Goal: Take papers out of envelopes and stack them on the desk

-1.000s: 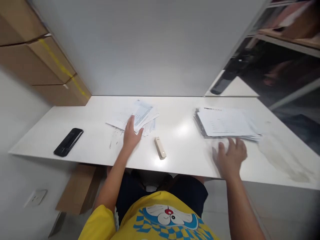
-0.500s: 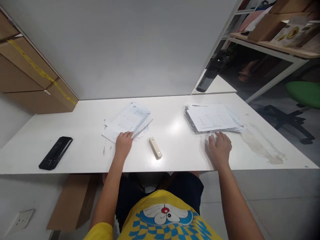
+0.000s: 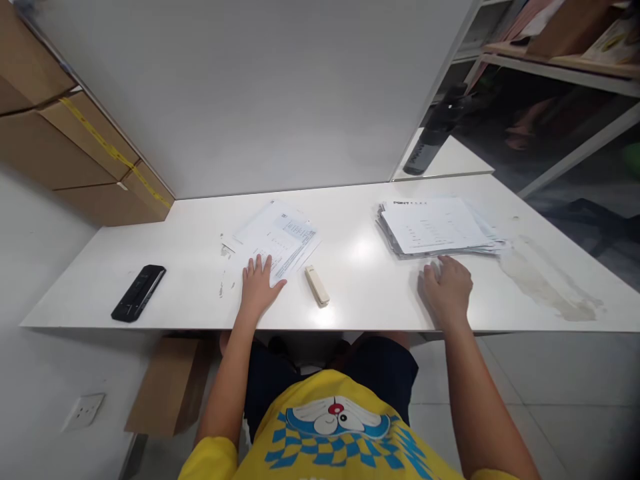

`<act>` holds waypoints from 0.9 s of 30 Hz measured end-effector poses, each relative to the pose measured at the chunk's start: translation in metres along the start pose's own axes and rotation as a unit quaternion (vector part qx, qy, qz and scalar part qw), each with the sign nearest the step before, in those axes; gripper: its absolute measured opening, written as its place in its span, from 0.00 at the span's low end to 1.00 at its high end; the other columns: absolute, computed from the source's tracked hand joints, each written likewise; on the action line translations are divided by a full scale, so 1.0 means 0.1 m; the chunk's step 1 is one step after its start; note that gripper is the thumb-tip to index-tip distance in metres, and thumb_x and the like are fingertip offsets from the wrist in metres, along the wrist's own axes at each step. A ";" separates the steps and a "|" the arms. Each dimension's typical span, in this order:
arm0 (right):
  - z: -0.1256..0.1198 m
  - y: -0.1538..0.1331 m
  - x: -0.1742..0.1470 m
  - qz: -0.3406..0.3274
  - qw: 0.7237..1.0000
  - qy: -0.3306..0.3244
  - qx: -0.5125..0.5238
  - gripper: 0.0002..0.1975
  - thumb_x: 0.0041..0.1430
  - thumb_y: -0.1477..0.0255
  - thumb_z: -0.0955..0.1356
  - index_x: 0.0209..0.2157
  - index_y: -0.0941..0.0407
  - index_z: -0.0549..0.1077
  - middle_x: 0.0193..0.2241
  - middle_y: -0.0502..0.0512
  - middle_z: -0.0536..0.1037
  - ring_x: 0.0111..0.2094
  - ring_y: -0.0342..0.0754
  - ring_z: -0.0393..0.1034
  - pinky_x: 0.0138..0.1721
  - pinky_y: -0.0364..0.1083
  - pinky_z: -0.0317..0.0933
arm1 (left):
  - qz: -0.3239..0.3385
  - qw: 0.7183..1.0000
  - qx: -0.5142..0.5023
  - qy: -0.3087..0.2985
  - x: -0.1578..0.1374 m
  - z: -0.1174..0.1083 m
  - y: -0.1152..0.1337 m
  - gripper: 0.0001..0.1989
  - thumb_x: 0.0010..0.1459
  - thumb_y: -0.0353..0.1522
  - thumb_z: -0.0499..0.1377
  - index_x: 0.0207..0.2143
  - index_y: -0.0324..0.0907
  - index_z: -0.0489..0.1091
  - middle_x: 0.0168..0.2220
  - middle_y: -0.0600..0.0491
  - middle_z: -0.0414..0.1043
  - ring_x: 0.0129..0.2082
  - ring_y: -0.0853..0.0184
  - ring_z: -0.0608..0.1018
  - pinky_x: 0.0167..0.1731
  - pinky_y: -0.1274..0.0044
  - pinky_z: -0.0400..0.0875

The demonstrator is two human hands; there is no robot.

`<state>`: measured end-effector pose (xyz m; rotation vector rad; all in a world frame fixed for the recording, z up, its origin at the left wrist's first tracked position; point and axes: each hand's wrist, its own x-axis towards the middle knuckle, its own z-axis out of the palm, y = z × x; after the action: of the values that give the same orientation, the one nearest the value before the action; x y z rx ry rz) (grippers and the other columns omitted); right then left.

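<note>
My left hand (image 3: 259, 288) lies flat with its fingers spread, fingertips on the lower part of a small loose pile of printed papers (image 3: 280, 233). To the right of that hand, a cream-coloured stapler-like object (image 3: 317, 287) rests on the white table, touched by neither hand. My right hand (image 3: 447, 291) is on the table just below a thicker stack of papers (image 3: 433, 227); its fingers are loosely bent, with the thumb apart and nothing seen in them. The fingertips reach the stack's front edge, but whether they touch it I cannot tell.
A black phone-like object (image 3: 139, 293) lies at the left of the white table (image 3: 345, 300). Cardboard boxes (image 3: 110, 193) are stacked at the far left. A dark bottle (image 3: 431, 143) stands behind the right stack. A greyish stain (image 3: 555, 287) marks the table's right side.
My left hand has let go of the lifted paper edge and spread flat; the left papers now lie flatter. My right hand stays by the right stack. The camera view has shifted slightly.
</note>
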<state>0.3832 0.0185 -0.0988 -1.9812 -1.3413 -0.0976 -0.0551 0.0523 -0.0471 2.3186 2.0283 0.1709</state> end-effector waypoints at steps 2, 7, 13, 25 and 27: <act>-0.01 -0.01 0.00 0.003 1.000 -0.003 0.008 0.28 0.57 0.63 0.60 0.52 0.68 0.71 0.50 0.74 0.73 0.53 0.63 0.64 0.57 0.61 0.54 | 0.004 1.000 0.004 -0.010 0.01 -0.04 0.03 0.38 0.65 0.48 0.51 0.70 0.38 0.46 0.70 0.36 0.47 0.69 0.43 0.52 0.63 0.54 0.54; -0.03 -0.03 0.02 0.016 1.000 -0.006 0.026 0.29 0.58 0.63 0.59 0.53 0.69 0.70 0.48 0.75 0.73 0.51 0.62 0.64 0.57 0.60 0.55 | 0.012 0.999 0.007 -0.036 0.05 -0.09 0.13 0.38 0.64 0.45 0.52 0.70 0.39 0.44 0.70 0.36 0.44 0.69 0.40 0.49 0.63 0.52 0.54; -0.02 0.00 0.03 0.029 0.998 -0.020 0.044 0.28 0.58 0.63 0.60 0.53 0.68 0.71 0.48 0.74 0.74 0.51 0.63 0.65 0.56 0.62 0.55 | 0.026 0.999 0.001 -0.035 0.16 -0.14 0.19 0.36 0.65 0.45 0.50 0.70 0.41 0.45 0.72 0.40 0.38 0.70 0.39 0.44 0.63 0.48 0.49; -0.07 -0.08 0.11 0.056 0.996 -0.025 0.069 0.29 0.56 0.63 0.60 0.52 0.69 0.72 0.48 0.74 0.75 0.50 0.63 0.67 0.55 0.61 0.57 | 0.106 0.993 0.056 0.019 0.14 -0.47 0.14 0.32 0.59 0.19 0.46 0.66 0.40 0.57 0.57 0.43 0.71 0.57 0.58 0.74 0.55 0.68 0.72; -0.16 -0.17 0.07 0.052 0.995 -0.009 0.087 0.27 0.57 0.64 0.60 0.51 0.66 0.73 0.47 0.72 0.75 0.51 0.61 0.67 0.55 0.61 0.57 | 0.104 0.992 0.042 0.063 0.03 -0.48 0.11 0.34 0.59 0.18 0.47 0.67 0.41 0.55 0.57 0.44 0.72 0.57 0.59 0.75 0.55 0.68 0.72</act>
<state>0.3776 0.0179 -0.0749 -1.9028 -1.2116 0.0837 -0.0498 0.0528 0.0015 2.6342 1.8757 0.2506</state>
